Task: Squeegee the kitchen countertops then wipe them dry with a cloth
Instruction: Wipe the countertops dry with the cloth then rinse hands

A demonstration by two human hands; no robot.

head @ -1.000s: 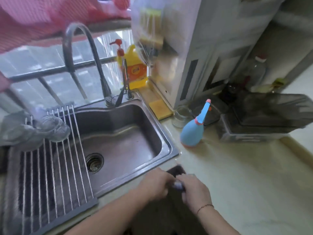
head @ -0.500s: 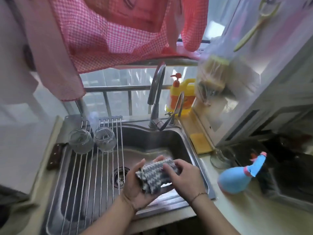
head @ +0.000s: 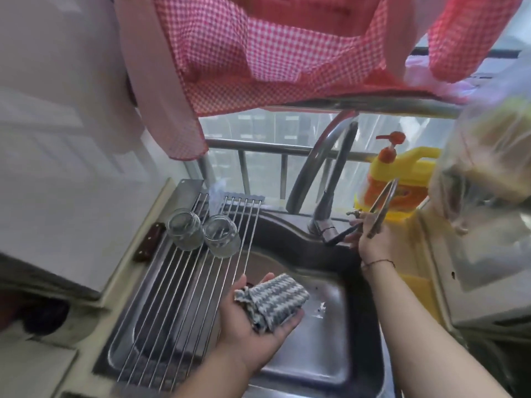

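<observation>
**Over the sink, cloth in one palm and a hand at the tap**

Over the steel sink (head: 330, 366), the left hand (head: 253, 326) lies palm up with its fingers loosely curled under a bunched cloth (head: 273, 301). That cloth is thick and knitted-looking, with grey and white zigzag stripes, and it sits folded in the palm above the basin. The right hand (head: 373, 245) reaches to the back of the sink, its fingers at the black lever (head: 342, 236) of the tap (head: 319, 168); whether they grip the lever or only touch it cannot be told. A thin dark bracelet (head: 379, 262) circles that wrist.

The tap is a tall curved tube of dull brushed metal. Just beside the right hand a pair of metal tongs (head: 383, 208) stands tilted against a yellow plastic soap bottle (head: 402, 179) with an orange pump; its orange label carries writing too blurred to read.

A rack (head: 184, 282) of thin steel rods covers the left half of the sink, and two clear glass jars (head: 204, 235) stand upside down on its far end, side by side. A red-and-white checked fabric (head: 258, 53) hangs overhead before the window rail (head: 258, 149).
</observation>
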